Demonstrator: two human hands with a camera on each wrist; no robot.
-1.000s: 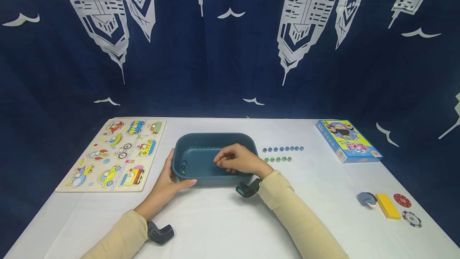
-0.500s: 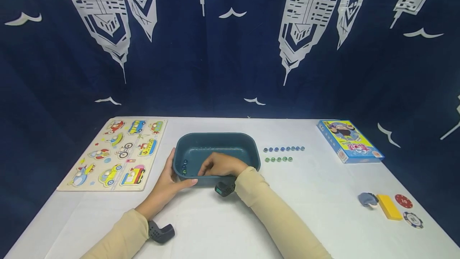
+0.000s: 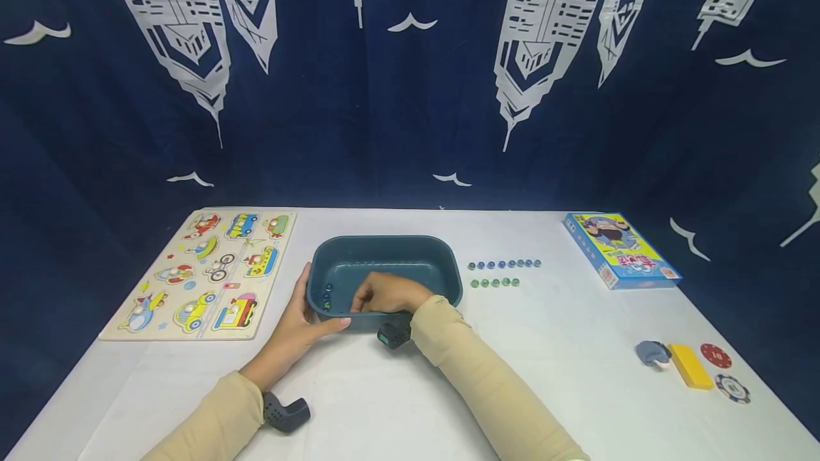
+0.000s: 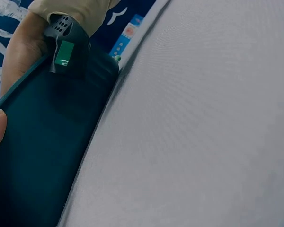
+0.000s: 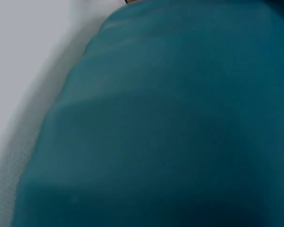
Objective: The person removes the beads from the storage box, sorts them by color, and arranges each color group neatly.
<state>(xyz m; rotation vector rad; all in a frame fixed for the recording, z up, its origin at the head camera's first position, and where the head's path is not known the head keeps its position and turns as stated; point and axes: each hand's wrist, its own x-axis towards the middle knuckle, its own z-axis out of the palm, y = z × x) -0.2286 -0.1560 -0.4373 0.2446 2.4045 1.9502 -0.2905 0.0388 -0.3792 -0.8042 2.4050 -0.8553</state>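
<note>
The dark teal tray [image 3: 397, 256] stands on the white table [image 3: 359, 404], directly in front of the person, and both hands are at it. Inside, near its left end, lie a few small marbles [image 3: 327, 297], dark blue and green; they are between the two hands, nearer to the left one.

The left hand [image 3: 301, 322] grips the tray at the near left corner: the fingers go along the left wall outside, and the thumb presses on the outside of the near wall. The right hand [image 3: 391, 294] reaches over the near wall into the tray, to the right of these marbles and apart from them. Its fingers are bent downward, but the near rim hides the tips, so I cannot tell whether they hold something. In the right wrist view, the outer wall of the tray fills most of the picture, blurred.

Just beside the tray, on its right, are a row of blue marbles [image 3: 505, 264] and, nearer to the person, a shorter row of green marbles [image 3: 495, 283]. To the left lies a picture board [image 3: 205, 276] with vehicles. Farther right are a colourful box [image 3: 621, 251] and a yellow block [image 3: 690, 366].
</note>
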